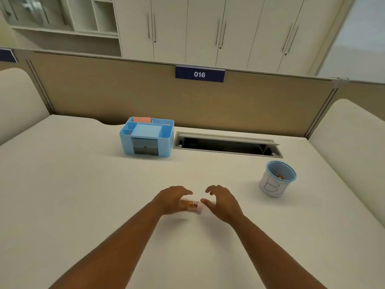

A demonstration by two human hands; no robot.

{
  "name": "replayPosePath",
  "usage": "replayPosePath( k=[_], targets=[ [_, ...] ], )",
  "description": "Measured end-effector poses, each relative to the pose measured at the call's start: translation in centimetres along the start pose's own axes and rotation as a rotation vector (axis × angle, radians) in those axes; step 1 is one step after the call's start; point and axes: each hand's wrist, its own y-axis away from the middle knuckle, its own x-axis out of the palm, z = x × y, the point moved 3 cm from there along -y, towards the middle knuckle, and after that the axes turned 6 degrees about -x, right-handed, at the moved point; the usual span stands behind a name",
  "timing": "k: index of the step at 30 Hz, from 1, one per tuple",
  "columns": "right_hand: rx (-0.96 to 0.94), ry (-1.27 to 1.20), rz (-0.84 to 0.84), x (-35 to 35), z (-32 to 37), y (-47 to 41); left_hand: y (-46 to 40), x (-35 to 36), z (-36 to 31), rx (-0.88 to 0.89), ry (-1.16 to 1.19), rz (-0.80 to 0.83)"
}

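A small clear jar (pixel 190 204) with orange-brown contents and a pale pink lid (pixel 199 207) lies sideways in my left hand (pixel 171 200), whose fingers curl round its body above the white desk (pixel 83 184). My right hand (pixel 223 202) is just to the right of the lid. Its thumb tip touches or nearly touches the lid, and its fingers arch loosely above without gripping. The jar's left part is hidden behind my left fingers.
A blue desk organiser (pixel 146 137) with a small drawer stands at the back centre. Right of it is an open cable slot (pixel 227 144) in the desk. A blue-rimmed cup (pixel 277 179) with something orange inside stands at the right. A beige partition (pixel 145 97) closes the back.
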Motion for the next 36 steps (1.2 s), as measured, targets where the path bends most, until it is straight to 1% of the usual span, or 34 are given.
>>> replayPosePath(
  k=[2, 4, 7, 8, 11, 12, 14, 17, 19, 21, 24, 28, 33, 36],
  targets=[
    [0.029, -0.003, 0.063, 1.1, -0.4, 0.2, -0.2, 1.0, -0.3, -0.008, 0.033, 0.022],
    [0.033, -0.005, 0.098, 2.1, -0.6, 0.6, -0.2, 2.1, -0.5, 0.003, 0.016, 0.003],
    [0.01, 0.015, 0.086, 2.9, -1.0, 0.1, -0.7, 2.9, -0.6, 0.003, 0.056, -0.061],
    [0.004, 0.003, 0.075, 3.0, -1.0, -0.1, -1.0, 3.0, -0.6, 0.005, 0.083, -0.109],
    [0.014, -0.058, 0.099, 3.4, -1.1, -0.6, -1.4, 3.0, -0.7, -0.011, 0.141, -0.146],
    [0.015, -0.095, 0.091, 3.4, -1.0, -0.7, -1.5, 2.9, -0.7, -0.017, 0.169, -0.157],
    [0.036, -0.243, 0.042, 2.8, -0.8, -0.9, -1.6, 2.7, -0.5, -0.025, 0.239, -0.178],
    [0.024, -0.413, -0.054, 1.3, -0.3, -1.3, -1.8, 2.8, -0.9, 0.039, 0.378, -0.181],
    [-0.001, -0.442, -0.098, 0.1, 0.2, -1.8, -1.8, 2.6, -1.9, 0.076, 0.507, -0.182],
    [-0.022, -0.42, -0.116, -1.0, 0.6, -2.2, -2.1, 2.3, -2.9, 0.098, 0.617, -0.189],
    [-0.047, -0.362, -0.124, -2.1, 1.2, -2.6, -2.6, 2.1, -4.1, 0.107, 0.711, -0.202],
    [-0.083, -0.305, -0.103, -3.0, 1.4, -2.8, -2.8, 1.9, -4.5, 0.1, 0.713, -0.226],
    [-0.082, -0.352, -0.083, -3.4, 1.5, -2.7, -2.6, 1.7, -4.7, 0.115, 0.664, -0.27],
    [-0.098, -0.322, -0.064, -3.7, 1.7, -2.6, -2.5, 1.7, -4.6, 0.122, 0.645, -0.297]
  ],
)
